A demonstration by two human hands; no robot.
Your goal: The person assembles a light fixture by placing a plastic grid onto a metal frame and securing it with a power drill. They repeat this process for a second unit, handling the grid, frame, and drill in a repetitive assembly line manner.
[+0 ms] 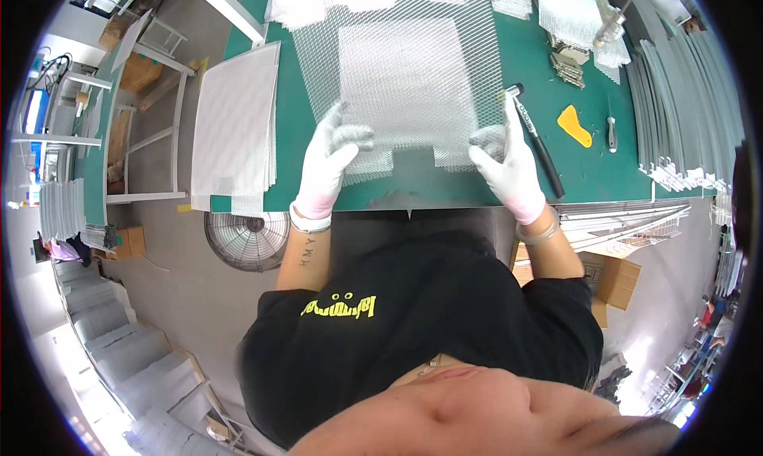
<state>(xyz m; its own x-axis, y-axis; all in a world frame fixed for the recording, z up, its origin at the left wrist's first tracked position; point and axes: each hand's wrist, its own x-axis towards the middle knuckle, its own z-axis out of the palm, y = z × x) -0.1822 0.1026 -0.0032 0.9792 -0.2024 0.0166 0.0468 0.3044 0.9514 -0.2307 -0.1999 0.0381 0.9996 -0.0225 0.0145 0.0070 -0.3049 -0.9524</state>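
Note:
A silver metal mesh sheet [318,66] lies over the green table, with a paler, denser mesh panel [409,82] in its middle. The near edge of the layers has a square notch. My left hand [330,155], in a white glove, grips the left edge, thumb on top and fingers curled at the rim. On the opposite edge, my white-gloved right hand [506,160] holds the mesh between its thumb and curled fingers, the index finger pointing away from me. Just beyond that hand lies a black-handled hammer [544,154] with a marker pen [525,116] alongside.
A stack of mesh panels [234,122] sits at the table's left edge. To the right are a yellow scraper [575,127], a screwdriver [611,135], small metal parts [568,66] and long grey strips [675,98]. A floor fan [248,237] stands below the table's edge.

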